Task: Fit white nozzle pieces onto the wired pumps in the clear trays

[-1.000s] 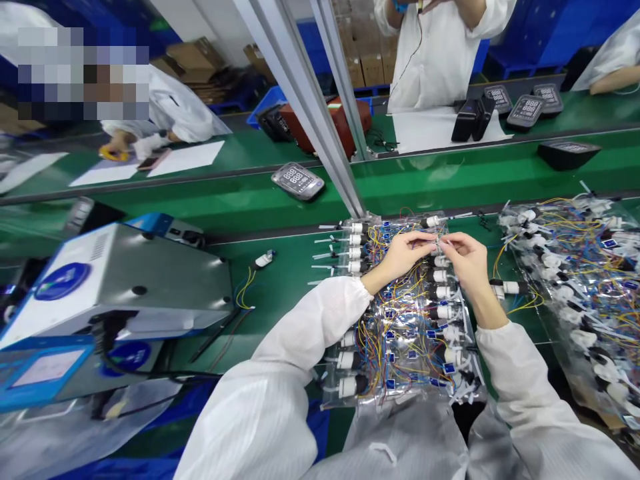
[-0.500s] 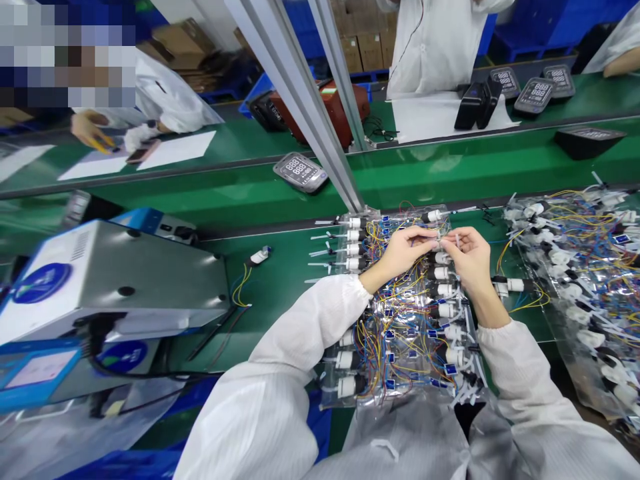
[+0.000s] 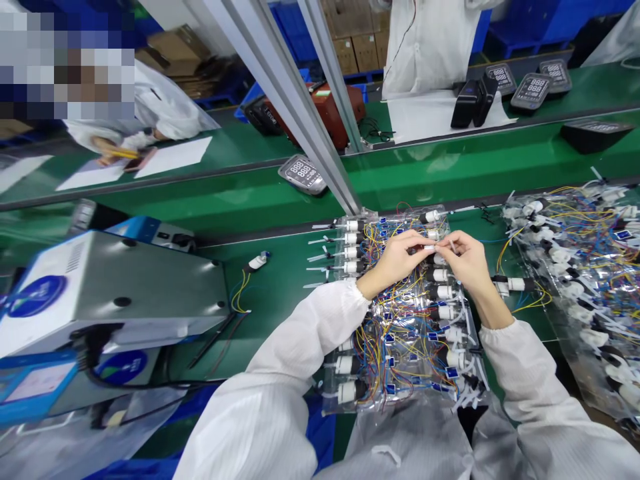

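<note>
My left hand [image 3: 399,259] is closed in a pinch over the upper part of the wired-parts sheet, with a small white piece [image 3: 429,247] at its fingertips. Opposite it, my right hand [image 3: 465,259] pinches at the same piece, the two sets of fingertips nearly touching. A short pale strip stands up by the right fingers; how it joins the piece is too small to make out. Beneath both hands lies a clear plastic sheet [image 3: 400,402] bearing rows of small white-and-black cylindrical parts [image 3: 349,392] with thin tubes and yellow, blue and red wires.
More wired parts [image 3: 595,267] lie on plastic at the right. One loose wired part [image 3: 259,261] rests on the green table [image 3: 285,267], beside a grey-and-blue machine [image 3: 160,280]. A metal post [image 3: 300,113] rises ahead. Display devices [image 3: 303,175] and co-workers [image 3: 430,47] are beyond.
My hands have lowered slightly toward me, still pinching together. The white piece between the fingertips now shows more sideways. The view has shifted a little.
</note>
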